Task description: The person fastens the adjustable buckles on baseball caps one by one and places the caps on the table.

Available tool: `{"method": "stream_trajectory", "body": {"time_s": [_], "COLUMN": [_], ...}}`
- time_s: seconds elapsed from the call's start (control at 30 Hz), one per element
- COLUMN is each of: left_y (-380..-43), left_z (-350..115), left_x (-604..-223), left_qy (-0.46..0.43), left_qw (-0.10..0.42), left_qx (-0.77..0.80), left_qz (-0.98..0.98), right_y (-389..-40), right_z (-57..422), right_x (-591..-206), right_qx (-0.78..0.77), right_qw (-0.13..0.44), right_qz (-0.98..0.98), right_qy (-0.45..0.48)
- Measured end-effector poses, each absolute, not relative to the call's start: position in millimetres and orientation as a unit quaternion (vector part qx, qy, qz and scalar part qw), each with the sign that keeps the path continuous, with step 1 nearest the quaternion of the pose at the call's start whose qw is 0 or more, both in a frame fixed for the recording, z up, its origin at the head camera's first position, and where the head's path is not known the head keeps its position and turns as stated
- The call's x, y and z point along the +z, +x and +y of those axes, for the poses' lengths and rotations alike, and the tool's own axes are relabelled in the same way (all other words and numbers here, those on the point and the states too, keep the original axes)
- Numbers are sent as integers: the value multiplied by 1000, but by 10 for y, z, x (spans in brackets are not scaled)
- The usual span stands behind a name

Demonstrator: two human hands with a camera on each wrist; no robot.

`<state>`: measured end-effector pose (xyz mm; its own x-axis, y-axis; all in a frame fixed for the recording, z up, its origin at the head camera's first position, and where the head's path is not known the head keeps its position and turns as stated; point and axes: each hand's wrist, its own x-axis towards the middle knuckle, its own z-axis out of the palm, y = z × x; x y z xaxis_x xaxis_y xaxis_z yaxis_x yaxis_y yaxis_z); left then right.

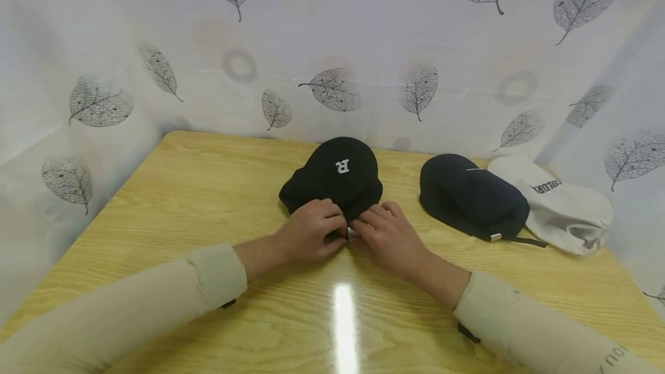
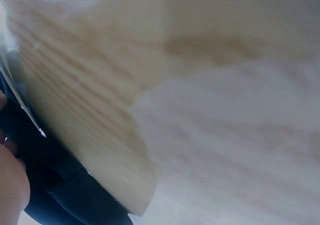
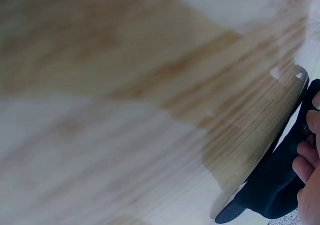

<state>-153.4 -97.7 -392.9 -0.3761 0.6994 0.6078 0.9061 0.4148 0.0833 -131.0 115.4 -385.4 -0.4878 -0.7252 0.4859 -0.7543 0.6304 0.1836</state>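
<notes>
A black baseball cap [image 1: 332, 180] with a white letter R sits near the middle of the table. At its near edge a small silvery buckle [image 1: 352, 233] shows between the two hands. My left hand [image 1: 313, 229] has curled fingers and pinches the cap's near edge just left of the buckle. From the other side my right hand [image 1: 389, 239] pinches the edge, fingertips right at the buckle. The left wrist view catches a dark part of the cap [image 2: 82, 197] beside the hand. In the right wrist view, fingers [image 3: 303, 169] lie against the dark fabric.
To the right lies a navy cap [image 1: 467, 198] with a loose strap and a metal buckle. It overlaps a white cap [image 1: 571, 206] with dark lettering. A leaf-patterned curtain [image 1: 363, 45] hangs behind the wooden table [image 1: 208, 183].
</notes>
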Motion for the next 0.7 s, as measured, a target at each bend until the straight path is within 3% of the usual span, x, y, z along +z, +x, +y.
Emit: {"method": "stream_trajectory", "body": {"time_s": [0.7], "left_y": [-1525], "left_z": [-1009], "left_x": [-3922], "left_qy": [-466], "left_qw": [225], "left_qx": [-209], "left_qz": [-830], "right_y": [-1310], "right_z": [1145], "right_x": [-3849], "right_qx": [20], "right_qw": [271], "right_qz": [-869], "right_qy": [413]}}
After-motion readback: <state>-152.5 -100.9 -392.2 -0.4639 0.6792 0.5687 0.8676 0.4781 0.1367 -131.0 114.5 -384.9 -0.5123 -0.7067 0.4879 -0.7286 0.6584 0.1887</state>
